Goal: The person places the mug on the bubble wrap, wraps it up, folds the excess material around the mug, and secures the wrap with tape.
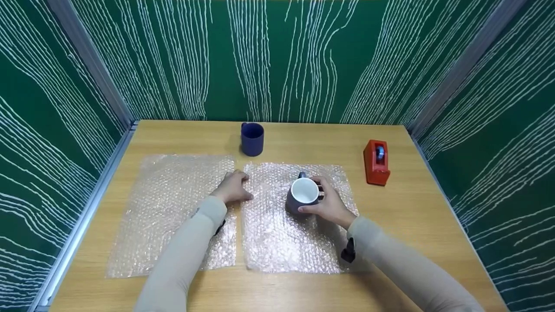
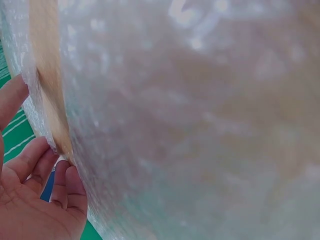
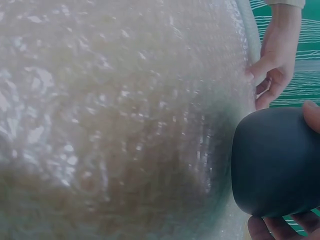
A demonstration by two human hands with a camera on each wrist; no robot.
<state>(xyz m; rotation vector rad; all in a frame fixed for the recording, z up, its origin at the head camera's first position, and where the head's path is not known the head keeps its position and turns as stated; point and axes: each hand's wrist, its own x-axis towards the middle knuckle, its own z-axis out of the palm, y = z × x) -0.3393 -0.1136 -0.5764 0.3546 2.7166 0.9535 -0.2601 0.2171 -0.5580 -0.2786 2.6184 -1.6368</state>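
My right hand grips a dark grey mug with a white inside, thumb on the near side and fingers round the far right side. The mug is upright over the right sheet of bubble wrap, its handle pointing away from me. At the gap between the two sheets, my left hand rests with loosely bent fingers. In the left wrist view its thumb touches the edge of the right sheet, and its fingertips lie near the left sheet.
A dark blue mug stands at the back of the wooden table, behind the sheets. To the right is a red tape dispenser. Green panels with white wavy lines enclose the table's back and sides.
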